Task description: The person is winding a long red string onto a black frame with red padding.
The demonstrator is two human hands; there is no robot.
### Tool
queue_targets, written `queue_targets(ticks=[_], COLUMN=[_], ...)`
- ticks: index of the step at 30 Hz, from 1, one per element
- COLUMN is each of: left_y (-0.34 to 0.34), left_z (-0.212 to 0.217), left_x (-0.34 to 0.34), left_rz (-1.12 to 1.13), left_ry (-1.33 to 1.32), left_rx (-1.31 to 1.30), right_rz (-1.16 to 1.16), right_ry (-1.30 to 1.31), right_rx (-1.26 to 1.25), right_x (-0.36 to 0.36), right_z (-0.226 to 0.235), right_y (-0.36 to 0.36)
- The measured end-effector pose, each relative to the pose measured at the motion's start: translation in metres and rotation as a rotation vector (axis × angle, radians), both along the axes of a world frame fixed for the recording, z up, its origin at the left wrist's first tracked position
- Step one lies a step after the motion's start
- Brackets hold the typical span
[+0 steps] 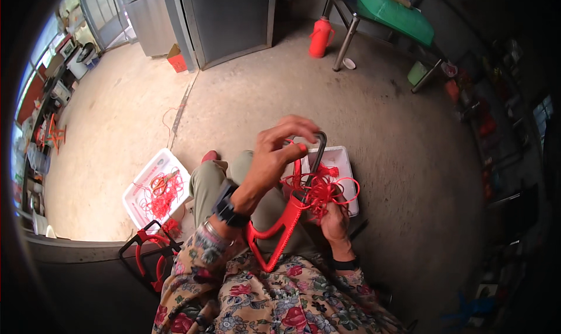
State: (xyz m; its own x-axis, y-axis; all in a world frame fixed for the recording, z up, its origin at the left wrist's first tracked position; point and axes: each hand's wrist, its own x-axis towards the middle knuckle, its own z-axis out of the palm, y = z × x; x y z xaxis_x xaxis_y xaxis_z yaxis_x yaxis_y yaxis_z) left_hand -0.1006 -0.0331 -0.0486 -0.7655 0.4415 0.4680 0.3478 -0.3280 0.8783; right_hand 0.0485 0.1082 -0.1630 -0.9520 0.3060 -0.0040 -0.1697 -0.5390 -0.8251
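Observation:
A black frame (pixel 319 145), partly wrapped in red cord, stands tilted above my lap. My left hand (pixel 274 150) is at its upper corner, fingers curled over the bar and slightly blurred. Beside its thumb runs a strand of red cord. My right hand (pixel 335 222) is closed around a loose bundle of red cord (pixel 323 195) against the frame's right side; its fingertips are partly hidden by the loops. The lower part of the frame (pixel 274 255), tightly covered in red, rests by my floral clothing.
Behind my hands is a white tray (pixel 350 185) with red cord. Another white tray (pixel 135 208), at left, holds tangled red cord and scissors (pixel 162 182). A second red-and-black frame (pixel 153 255) lies nearby. Farther off are a red flask (pixel 321 39) and a table (pixel 380 19).

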Motion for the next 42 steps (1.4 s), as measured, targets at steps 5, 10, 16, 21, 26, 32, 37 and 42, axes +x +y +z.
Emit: queue_targets(ticks=[5, 10, 16, 21, 26, 32, 37, 42], left_y=[-0.047, -0.041, -0.034, -0.030, -0.024, -0.029, -0.025, -0.016], left_z=[-0.083, -0.066, -0.059, -0.084, -0.083, -0.079, -0.087, -0.074], left_x=[0.057, 0.100, 0.100, 0.077, 0.079, 0.080, 0.076, 0.073], left_rz=[0.081, 0.093, -0.031, -0.328, -0.408, -0.341, -0.342, -0.419], left_ry=[-0.758, -0.897, -1.017, -1.181, -1.162, -1.228, -1.179, -1.214], left_rx=[0.047, 0.019, -0.061, 0.122, 0.098, 0.125, 0.122, 0.236], right_rz=[0.052, -0.249, -0.279, 0.293, 0.259, 0.322, 0.567, 0.622], right_ry=[0.049, 0.312, 0.339, 0.432, 0.183, 0.282, 0.261, 0.046], right_rx=[0.098, -0.050, 0.363, -0.031, 0.377, 0.182, -0.301, -0.563], right_x=[0.017, 0.022, 0.013, 0.011, 0.036, 0.040, 0.042, 0.041], right_z=[0.016, 0.113, 0.150, 0.170, 0.184, 0.196, 0.178, 0.123], right_y=[0.040, 0.063, 0.091, 0.097, 0.150, 0.115, 0.075, 0.019])
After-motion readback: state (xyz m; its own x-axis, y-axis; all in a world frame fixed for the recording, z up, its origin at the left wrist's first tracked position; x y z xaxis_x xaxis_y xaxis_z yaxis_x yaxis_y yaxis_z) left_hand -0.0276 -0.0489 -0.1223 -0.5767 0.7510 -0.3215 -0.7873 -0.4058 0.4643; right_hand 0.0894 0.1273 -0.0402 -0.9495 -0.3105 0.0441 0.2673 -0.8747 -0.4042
